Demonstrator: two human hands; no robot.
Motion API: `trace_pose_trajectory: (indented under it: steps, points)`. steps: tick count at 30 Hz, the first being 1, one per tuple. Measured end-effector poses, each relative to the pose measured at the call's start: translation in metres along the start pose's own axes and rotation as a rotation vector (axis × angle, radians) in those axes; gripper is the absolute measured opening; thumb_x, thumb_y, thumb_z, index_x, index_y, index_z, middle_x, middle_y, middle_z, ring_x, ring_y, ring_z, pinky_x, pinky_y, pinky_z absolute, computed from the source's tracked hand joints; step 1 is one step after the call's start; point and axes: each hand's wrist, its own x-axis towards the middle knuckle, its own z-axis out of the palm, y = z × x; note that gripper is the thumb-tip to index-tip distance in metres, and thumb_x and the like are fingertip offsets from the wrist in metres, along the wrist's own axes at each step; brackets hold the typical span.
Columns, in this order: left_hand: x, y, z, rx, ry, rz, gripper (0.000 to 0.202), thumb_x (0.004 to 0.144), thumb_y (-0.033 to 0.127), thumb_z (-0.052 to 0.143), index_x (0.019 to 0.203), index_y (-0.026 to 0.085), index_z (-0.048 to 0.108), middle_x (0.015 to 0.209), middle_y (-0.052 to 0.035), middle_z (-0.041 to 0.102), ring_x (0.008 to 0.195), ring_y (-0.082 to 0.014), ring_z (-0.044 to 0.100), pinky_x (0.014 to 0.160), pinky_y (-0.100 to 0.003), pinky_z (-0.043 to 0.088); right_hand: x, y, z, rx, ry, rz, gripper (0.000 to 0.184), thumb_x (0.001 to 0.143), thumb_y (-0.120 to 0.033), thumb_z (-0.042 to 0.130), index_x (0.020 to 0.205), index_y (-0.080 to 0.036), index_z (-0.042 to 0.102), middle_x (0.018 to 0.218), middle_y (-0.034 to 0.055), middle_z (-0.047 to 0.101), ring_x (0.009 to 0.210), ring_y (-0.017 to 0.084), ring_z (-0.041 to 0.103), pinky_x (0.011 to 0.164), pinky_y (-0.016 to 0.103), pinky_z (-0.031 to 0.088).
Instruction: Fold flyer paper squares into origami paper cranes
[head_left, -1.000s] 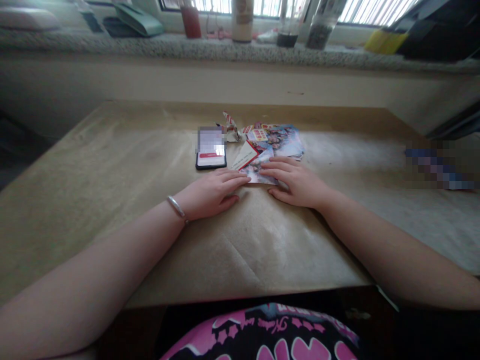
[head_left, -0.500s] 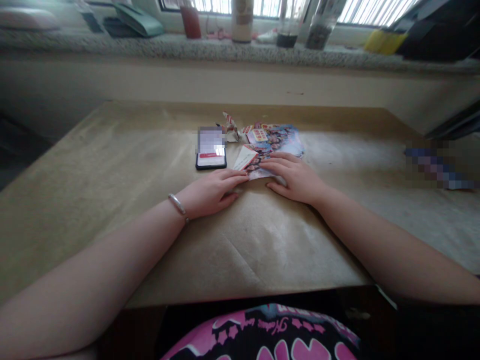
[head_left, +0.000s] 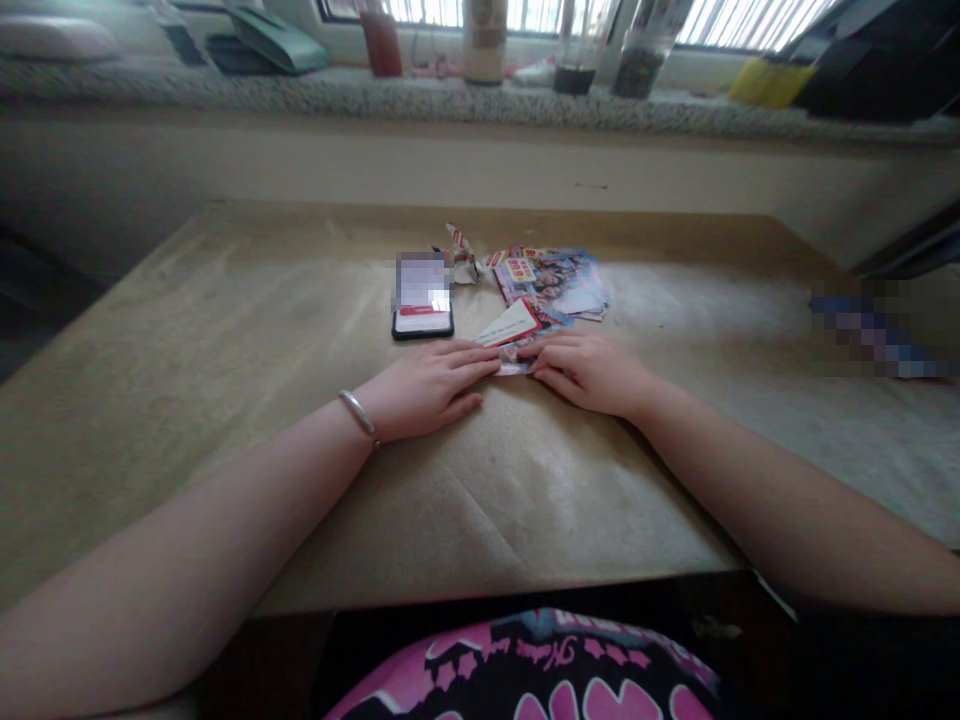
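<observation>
Both my hands rest on a small folded piece of printed paper [head_left: 516,345] in the middle of the table. My left hand [head_left: 427,385] lies flat with its fingers stretched out, their tips pressing the paper's left edge. My right hand [head_left: 592,370] has its fingers pressed together on the paper's right part, pinching its fold. Just behind lies a small stack of colourful printed sheets [head_left: 559,280]. A dark phone [head_left: 422,296] with a lit screen lies left of the paper. A silver bangle [head_left: 357,413] is on my left wrist.
Brown kraft paper [head_left: 225,330] covers the table. A crumpled printed scrap [head_left: 463,250] lies behind the phone. The granite windowsill [head_left: 420,95] at the back holds jars, bottles and a green pouch [head_left: 277,40]. A blurred object [head_left: 877,325] lies at the table's right edge.
The printed paper under my hands has been folded smaller, and its white and red flap now stands out at the top. My right hand's fingers have drawn in toward my left hand.
</observation>
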Motion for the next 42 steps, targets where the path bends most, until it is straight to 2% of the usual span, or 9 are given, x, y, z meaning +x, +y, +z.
trace_pose_trajectory:
  steps: [4,9,14,18,22,25,30,37,42]
  points:
    - [0.0,0.0,0.001,-0.078,-0.012,0.006,0.047,0.096,0.03,0.045,0.14,0.015,0.046,0.148,-0.0107,0.045,0.138,-0.0207,0.041,0.116,-0.038,0.035,-0.001,-0.002,-0.004,0.018,-0.034,0.102,0.027,0.094,-0.028,0.044,0.098,-0.019,0.069,0.104,0.0094,0.074,0.097,0.022,0.066,0.087,0.035,0.049]
    - [-0.002,0.0,0.002,-0.109,0.026,0.018,0.043,0.095,0.027,0.046,0.136,0.014,0.051,0.143,-0.0132,0.05,0.132,-0.0223,0.047,0.113,-0.038,0.04,-0.002,-0.006,-0.011,-0.101,-0.044,0.335,0.031,0.089,-0.032,0.043,0.083,-0.017,0.069,0.077,0.0094,0.07,0.073,0.021,0.061,0.067,0.031,0.043]
    - [-0.004,0.0,0.002,-0.044,0.059,0.032,0.041,0.095,0.029,0.046,0.132,0.014,0.055,0.135,-0.0137,0.054,0.121,-0.0225,0.055,0.105,-0.036,0.047,-0.003,-0.009,-0.018,-0.04,-0.052,0.466,0.032,0.085,-0.037,0.043,0.073,-0.018,0.066,0.061,0.0042,0.059,0.057,0.016,0.05,0.056,0.028,0.034]
    - [-0.004,0.002,0.001,0.014,0.061,0.047,0.041,0.094,0.028,0.046,0.131,0.012,0.056,0.132,-0.0146,0.056,0.118,-0.0237,0.057,0.103,-0.036,0.048,-0.006,-0.004,-0.019,-0.019,-0.021,0.582,0.027,0.081,-0.038,0.048,0.064,-0.019,0.059,0.055,0.0003,0.051,0.053,0.013,0.043,0.053,0.027,0.029]
    - [-0.004,0.003,0.0,0.008,0.049,0.038,0.041,0.095,0.027,0.045,0.132,0.013,0.055,0.133,-0.0147,0.056,0.12,-0.0241,0.057,0.102,-0.037,0.049,-0.009,0.005,-0.014,0.092,0.003,0.652,0.027,0.08,-0.039,0.051,0.062,-0.02,0.056,0.056,-0.0008,0.051,0.054,0.013,0.043,0.053,0.026,0.03]
    - [-0.004,0.004,-0.003,0.018,0.057,0.034,0.041,0.094,0.026,0.047,0.133,0.015,0.054,0.132,-0.0141,0.059,0.118,-0.0225,0.059,0.1,-0.036,0.05,-0.009,0.01,-0.01,0.123,0.019,0.672,0.023,0.08,-0.038,0.052,0.069,-0.02,0.059,0.06,-0.0001,0.055,0.056,0.014,0.046,0.056,0.026,0.033]
    - [-0.004,0.004,-0.006,0.077,0.09,0.063,0.041,0.095,0.026,0.045,0.134,0.019,0.055,0.125,-0.0129,0.063,0.11,-0.0205,0.063,0.092,-0.035,0.055,-0.007,0.011,-0.006,0.068,0.021,0.643,0.023,0.083,-0.037,0.05,0.072,-0.019,0.059,0.067,0.0024,0.06,0.058,0.015,0.048,0.056,0.027,0.033]
    - [-0.001,0.007,-0.009,0.155,0.069,0.131,0.039,0.096,0.022,0.041,0.131,0.016,0.057,0.123,-0.0129,0.065,0.112,-0.0219,0.063,0.092,-0.036,0.055,-0.006,0.015,-0.002,-0.002,-0.004,0.658,0.019,0.084,-0.036,0.054,0.081,-0.02,0.062,0.078,0.0052,0.067,0.068,0.018,0.058,0.06,0.028,0.038]
    - [0.0,0.011,-0.012,0.182,0.048,0.15,0.037,0.096,0.02,0.04,0.128,0.014,0.059,0.118,-0.013,0.067,0.11,-0.0215,0.063,0.091,-0.034,0.055,-0.004,0.018,0.002,-0.077,0.023,0.591,0.016,0.086,-0.033,0.053,0.081,-0.02,0.062,0.079,0.0065,0.068,0.07,0.02,0.059,0.062,0.03,0.04]
